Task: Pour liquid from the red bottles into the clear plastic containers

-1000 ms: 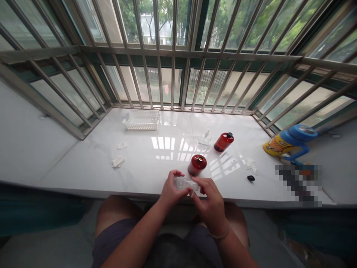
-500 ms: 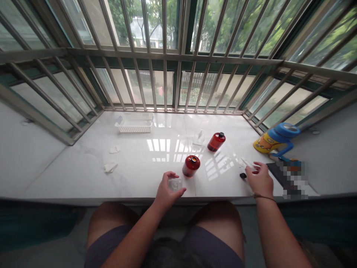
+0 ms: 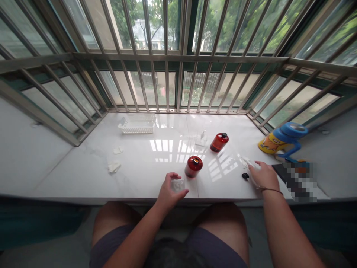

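Note:
At the front edge of the counter, my left hand (image 3: 170, 190) curves its thumb and fingers around a small clear container (image 3: 177, 185). Just beyond it stands a red bottle (image 3: 193, 167) with an uncovered neck. Over on the right, my right hand (image 3: 264, 176) is bent palm down over a whitish, partly see-through thing (image 3: 245, 162). Its fingers hide most of this, so its kind is unclear. A small black cap-like piece (image 3: 245, 175) lies left of that hand.
Farther back are a second red bottle (image 3: 219, 142) with a black top and a clear pump bottle (image 3: 201, 140). A white basket (image 3: 138, 128) sits back left, near crumpled tissues (image 3: 114, 167). A blue-and-yellow jug (image 3: 281, 138) and a dark flat object (image 3: 286, 175) are at right.
My right hand has turned further palm down over the whitish thing, its fingertips lower. My left hand keeps its hold on the clear container. The whole view has shifted slightly.

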The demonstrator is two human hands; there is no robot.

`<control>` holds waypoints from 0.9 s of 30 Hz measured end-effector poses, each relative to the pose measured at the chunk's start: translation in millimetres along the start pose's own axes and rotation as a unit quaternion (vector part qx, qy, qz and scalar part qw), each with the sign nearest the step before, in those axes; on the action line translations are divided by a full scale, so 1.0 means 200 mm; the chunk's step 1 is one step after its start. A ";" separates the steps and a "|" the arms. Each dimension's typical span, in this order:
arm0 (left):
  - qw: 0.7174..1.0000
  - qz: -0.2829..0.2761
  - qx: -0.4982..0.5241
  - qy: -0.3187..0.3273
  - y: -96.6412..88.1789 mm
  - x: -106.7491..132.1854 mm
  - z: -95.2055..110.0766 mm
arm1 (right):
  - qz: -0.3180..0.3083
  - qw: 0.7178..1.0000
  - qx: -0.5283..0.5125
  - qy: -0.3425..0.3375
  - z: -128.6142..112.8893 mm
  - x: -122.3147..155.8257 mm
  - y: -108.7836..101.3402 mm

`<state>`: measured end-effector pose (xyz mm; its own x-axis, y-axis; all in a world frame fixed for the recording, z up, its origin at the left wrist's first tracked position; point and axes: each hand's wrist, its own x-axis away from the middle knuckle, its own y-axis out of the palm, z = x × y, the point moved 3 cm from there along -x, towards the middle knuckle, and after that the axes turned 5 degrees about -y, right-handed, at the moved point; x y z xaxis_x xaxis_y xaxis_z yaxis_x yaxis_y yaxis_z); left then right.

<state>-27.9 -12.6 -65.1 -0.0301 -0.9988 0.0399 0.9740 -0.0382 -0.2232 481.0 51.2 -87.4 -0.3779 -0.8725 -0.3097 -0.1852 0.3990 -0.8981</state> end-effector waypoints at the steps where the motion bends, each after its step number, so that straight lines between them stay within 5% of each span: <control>1: 1.000 -0.001 0.000 -0.001 0.00 0.00 0.00 | 0.010 1.000 0.002 -0.007 -0.02 0.00 -0.02; 4: 1.000 -0.002 -0.002 -0.001 0.00 0.00 -0.01 | 0.071 0.995 -0.027 -0.063 -0.19 0.05 -0.12; 7: 1.000 -0.008 -0.004 -0.003 0.00 0.00 -0.01 | 0.106 0.974 -0.133 -0.150 -0.49 0.17 -0.22; 11: 1.000 -0.017 -0.010 -0.010 -0.01 0.00 -0.01 | -0.012 0.936 -0.278 -0.215 -0.91 0.39 -0.22; 15: 0.999 -0.034 -0.026 -0.008 -0.02 -0.01 0.00 | -0.135 0.890 -0.402 -0.168 -1.18 0.55 -0.05; 20: 0.998 -0.051 -0.042 -0.001 -0.04 -0.01 0.01 | -0.154 0.865 -0.470 -0.088 -1.37 0.60 0.11; 27: 0.996 -0.064 -0.048 0.027 -0.05 0.00 -0.01 | -0.151 0.888 -0.434 -0.030 -1.39 0.64 0.11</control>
<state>-37.9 -12.4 -64.5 -0.1676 -0.9856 0.0226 0.9358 -0.1662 -0.3109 176.4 26.7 -59.3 -0.1489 -0.9795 -0.1356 -0.9089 0.1896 -0.3714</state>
